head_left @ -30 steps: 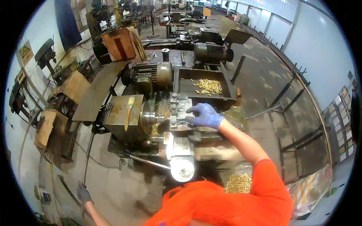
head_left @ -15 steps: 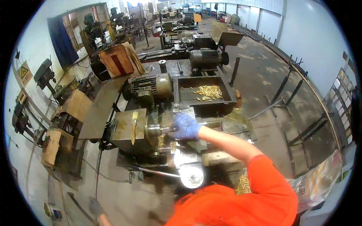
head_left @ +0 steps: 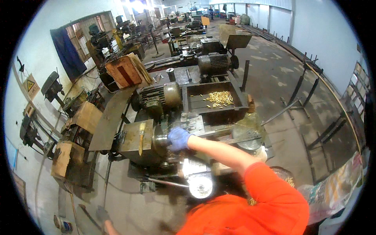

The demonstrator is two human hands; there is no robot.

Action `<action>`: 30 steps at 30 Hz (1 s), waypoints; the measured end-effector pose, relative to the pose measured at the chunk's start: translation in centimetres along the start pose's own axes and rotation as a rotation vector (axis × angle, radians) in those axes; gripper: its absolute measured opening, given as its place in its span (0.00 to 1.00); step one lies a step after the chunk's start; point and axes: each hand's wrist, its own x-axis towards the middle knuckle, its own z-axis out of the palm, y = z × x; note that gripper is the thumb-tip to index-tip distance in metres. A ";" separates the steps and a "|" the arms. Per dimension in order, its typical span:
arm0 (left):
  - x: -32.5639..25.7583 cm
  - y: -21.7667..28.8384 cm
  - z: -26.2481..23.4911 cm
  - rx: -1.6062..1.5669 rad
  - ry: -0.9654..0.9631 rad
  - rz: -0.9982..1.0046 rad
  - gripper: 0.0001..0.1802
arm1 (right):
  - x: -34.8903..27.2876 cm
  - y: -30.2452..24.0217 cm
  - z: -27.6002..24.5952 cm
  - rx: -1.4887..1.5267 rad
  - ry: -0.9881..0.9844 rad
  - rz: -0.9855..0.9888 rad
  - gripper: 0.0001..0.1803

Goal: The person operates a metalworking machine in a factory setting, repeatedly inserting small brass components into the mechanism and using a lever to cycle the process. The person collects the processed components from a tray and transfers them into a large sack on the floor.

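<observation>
Workshop: grey floor (head_left: 270,113), dark machines behind (head_left: 213,64)
Right hand (head_left: 179,139), blue glove: at silver cylindrical chuck (head_left: 159,140); can't tell if fingers clamp
Left hand (head_left: 102,214), grey glove: blurred, by long dark rod (head_left: 106,184), lower end; fingers can't tell
Chuck: right of metal box (head_left: 131,138)

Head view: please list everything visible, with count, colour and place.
Lathe chuck: one, silver, centre-left
Brush: one, tan, left of chuck
Nearest motors: two, grey, behind chuck
Tray: one, dark, beyond right hand
Small pieces: many, gold, in tray; more beside sleeve
Round disc: one, pale, lower centre
Warning sign: one, yellow, left wall
Curtain: one, blue, left window
Sack: one, whitish, lower right
Rod: one, grey, lower left
Farther machines: several, dark, background
Sleeve: one, orange, lower right
Right hand: one, blue glove, at chuck
Left hand: one, grey glove, blurred, by rod
</observation>
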 end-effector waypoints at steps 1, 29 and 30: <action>0.5 -1.9 0.9 0.044 0.002 0.007 0.22 | 0.1 -0.2 0.1 -0.003 0.026 -0.016 0.25; -14.5 28.5 -3.7 -0.964 -0.261 0.561 0.23 | -11.7 7.6 -8.2 -0.155 0.525 0.314 0.29; -15.3 30.8 -4.9 -0.715 -0.154 0.668 0.26 | -12.6 6.5 -7.3 -0.105 0.510 0.264 0.28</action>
